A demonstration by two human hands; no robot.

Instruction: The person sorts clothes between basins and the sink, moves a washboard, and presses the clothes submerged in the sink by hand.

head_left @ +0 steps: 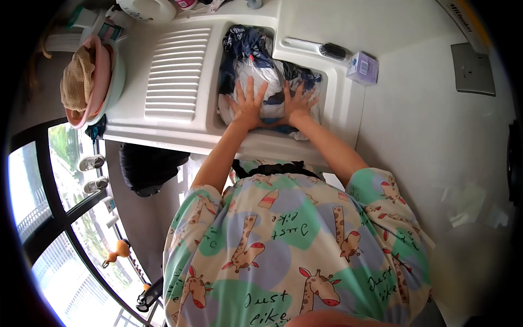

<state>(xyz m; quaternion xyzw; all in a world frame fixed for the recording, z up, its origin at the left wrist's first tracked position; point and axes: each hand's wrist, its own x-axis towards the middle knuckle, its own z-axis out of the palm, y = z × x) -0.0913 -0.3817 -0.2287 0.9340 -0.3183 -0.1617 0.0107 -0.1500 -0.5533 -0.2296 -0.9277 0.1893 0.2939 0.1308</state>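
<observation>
Dark blue and white clothes [256,71] fill the basin of the white laundry sink [215,65]. My left hand [249,106] lies on the white cloth with its fingers spread. Beside it, my right hand [297,106] presses on the clothes, its fingers also apart. Both palms face down and the two thumbs come close together. Neither hand grips anything. What lies beneath the top layer of clothes is hidden.
Left of the basin is a ribbed washboard [177,73]. A scrub brush [316,48] and a purple-and-white box [363,68] stand along the right rim. Stacked basins [95,103] holding a tan cloth [77,82] are far left. A white jug [147,8] stands behind.
</observation>
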